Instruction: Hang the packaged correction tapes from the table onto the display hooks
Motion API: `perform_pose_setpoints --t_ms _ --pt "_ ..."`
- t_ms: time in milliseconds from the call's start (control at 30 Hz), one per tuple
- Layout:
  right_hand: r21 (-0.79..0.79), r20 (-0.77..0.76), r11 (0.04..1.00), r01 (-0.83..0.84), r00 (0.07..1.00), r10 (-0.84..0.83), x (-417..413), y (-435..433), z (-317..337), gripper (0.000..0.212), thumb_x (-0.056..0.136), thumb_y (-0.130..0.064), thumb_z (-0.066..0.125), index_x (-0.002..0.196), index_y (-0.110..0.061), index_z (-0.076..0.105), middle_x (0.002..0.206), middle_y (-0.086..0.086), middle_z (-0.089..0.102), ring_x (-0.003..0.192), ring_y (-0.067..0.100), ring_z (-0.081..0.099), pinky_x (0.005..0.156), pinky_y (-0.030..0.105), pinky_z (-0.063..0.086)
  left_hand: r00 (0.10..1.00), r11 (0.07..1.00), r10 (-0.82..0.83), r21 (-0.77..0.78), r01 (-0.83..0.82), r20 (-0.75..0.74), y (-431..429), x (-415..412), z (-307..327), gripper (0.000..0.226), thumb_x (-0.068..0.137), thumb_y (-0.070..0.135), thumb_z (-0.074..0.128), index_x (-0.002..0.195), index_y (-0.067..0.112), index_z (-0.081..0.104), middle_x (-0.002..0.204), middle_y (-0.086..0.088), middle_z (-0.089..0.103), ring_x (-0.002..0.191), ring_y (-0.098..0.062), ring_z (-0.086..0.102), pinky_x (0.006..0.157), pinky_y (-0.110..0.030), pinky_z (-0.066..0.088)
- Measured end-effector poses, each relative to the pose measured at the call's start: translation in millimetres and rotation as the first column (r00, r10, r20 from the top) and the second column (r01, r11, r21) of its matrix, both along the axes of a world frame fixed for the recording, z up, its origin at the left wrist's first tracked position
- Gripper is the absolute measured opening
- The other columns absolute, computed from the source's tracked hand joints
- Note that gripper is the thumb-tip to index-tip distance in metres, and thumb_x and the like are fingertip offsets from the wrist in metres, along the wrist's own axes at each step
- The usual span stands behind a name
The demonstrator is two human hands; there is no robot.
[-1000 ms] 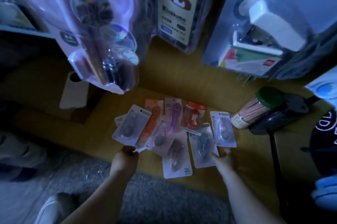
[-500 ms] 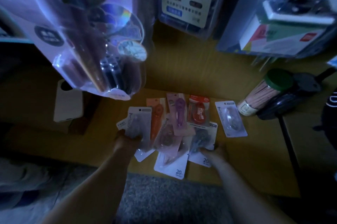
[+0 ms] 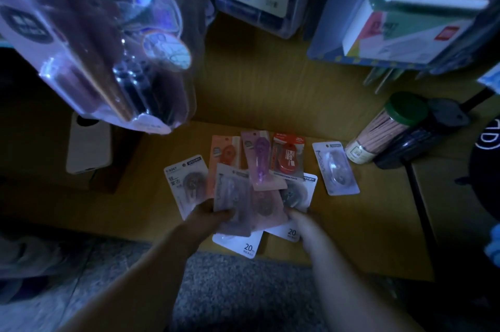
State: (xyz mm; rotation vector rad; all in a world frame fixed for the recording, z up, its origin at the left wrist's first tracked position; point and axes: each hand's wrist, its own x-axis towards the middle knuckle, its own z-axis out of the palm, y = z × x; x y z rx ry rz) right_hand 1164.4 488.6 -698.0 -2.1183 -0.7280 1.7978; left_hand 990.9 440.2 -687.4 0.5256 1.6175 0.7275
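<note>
The left hand, which a second ago was only touching the pile's edge, is now pinching a grey pack and tilting it up off the others. The right hand is moving in to the packs on the counter; its grip is too blurred to tell. Picking up is starting; nothing is hanging yet.

views: one, head-worn, wide-angle | aim: forward and steeply down onto the desk | range: hanging blister packs seen close at the top edge, the spread of packaged correction tapes farther below, both forearms entering from the bottom | overlap: none, single view | light: dim
</note>
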Motion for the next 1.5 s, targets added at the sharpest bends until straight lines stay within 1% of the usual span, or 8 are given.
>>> perform_pose_setpoints --t_ms 267,500,600,767,833,1033,1267,1500 --pt "0.03 -0.053 1.0 0.007 0.999 -0.006 11.5 -10.9 -9.5 0.031 0.069 -0.028 0.059 0.095 -0.011 0.061 0.11 0.015 0.062 0.098 0.028 0.059 0.066 0.03 0.042 0.978 0.996 0.079 0.047 -0.071 -0.194 12.3 23.7 -3.3 0.049 0.08 -0.005 0.061 0.127 -0.003 0.047 0.123 -0.021 0.057 0.115 -0.035 0.052 0.077 -0.03 0.04" --pt "0.032 -0.084 0.999 0.01 0.996 -0.007 11.5 -15.3 1.8 0.065 0.082 -0.039 0.062 0.136 -0.008 0.04 0.145 0.013 0.039 0.133 0.029 0.038 0.106 0.038 0.032 0.994 1.0 -0.026 -0.019 0.024 -0.102 1.1 28.1 -4.3 0.031 0.079 -0.004 0.062 0.109 -0.011 0.058 0.095 -0.017 0.061 0.076 -0.025 0.058 0.055 -0.019 0.049" --pt "0.032 -0.097 0.999 -0.03 0.995 0.032 11.2 -15.0 3.0 0.064 0.084 -0.034 0.061 0.136 -0.006 0.039 0.145 0.015 0.038 0.133 0.028 0.037 0.106 0.037 0.031 0.994 0.999 -0.035 0.018 0.037 -0.1 2.9 31.8 -0.3 0.025 0.082 -0.004 0.059 0.106 0.001 0.056 0.093 -0.012 0.058 0.064 -0.01 0.052 0.043 -0.009 0.044" --pt "0.043 -0.068 0.999 -0.018 0.997 0.021 14.4 -20.0 1.0 0.059 0.083 -0.033 0.063 0.132 -0.004 0.046 0.141 0.016 0.044 0.128 0.029 0.043 0.089 0.032 0.035 0.989 0.997 -0.047 0.05 0.054 -0.141 5.9 32.2 4.2 0.035 0.076 0.01 0.064 0.108 -0.003 0.06 0.099 -0.019 0.063 0.084 -0.027 0.058 0.075 -0.033 0.048" --pt "0.044 -0.076 0.999 -0.019 0.997 0.022 17.1 -24.7 3.7 0.058 0.084 -0.032 0.062 0.132 -0.004 0.046 0.14 0.016 0.045 0.127 0.029 0.044 0.089 0.032 0.036 0.988 0.998 -0.012 0.065 0.022 -0.155 3.2 33.5 6.7 0.022 0.079 0.003 0.063 0.101 -0.003 0.062 0.095 -0.018 0.064 0.087 -0.029 0.058 0.069 -0.028 0.047" --pt "0.101 -0.064 0.992 -0.08 0.994 0.086 34.6 -46.6 20.2 0.052 0.085 -0.032 0.06 0.13 -0.01 0.049 0.137 0.013 0.048 0.123 0.025 0.047 0.087 0.028 0.034 0.989 0.985 0.127 0.109 -0.134 0.071 -21.1 38.2 18.6 0.032 0.076 -0.008 0.064 0.102 0.006 0.054 0.075 -0.004 0.059 0.066 -0.016 0.055 0.045 -0.02 0.046" --pt "0.271 -0.084 0.961 -0.059 0.993 0.085 60.9 -78.0 75.7 0.025 0.077 -0.02 0.071 0.1 -0.013 0.062 0.101 0.005 0.064 0.095 0.017 0.058 0.072 0.021 0.041 0.932 0.99 0.072 0.085 -0.109 0.355 -55.7 53.8 63.9 0.081 0.034 0.014 0.077 0.111 0.0 0.058 0.105 -0.026 0.066 0.089 -0.037 0.063 0.077 -0.043 0.054" --pt "0.438 -0.157 0.899 0.026 0.986 0.048 67.9 -104.3 142.8 0.04 0.063 -0.019 0.072 0.102 -0.012 0.065 0.089 0.004 0.069 0.092 0.026 0.063 0.088 0.037 0.047 0.928 0.978 0.002 0.191 -0.08 0.374 -81.3 59.1 123.6 0.023 0.08 -0.009 0.057 0.098 0.004 0.061 0.091 -0.018 0.068 0.078 -0.032 0.064 0.063 -0.032 0.055"
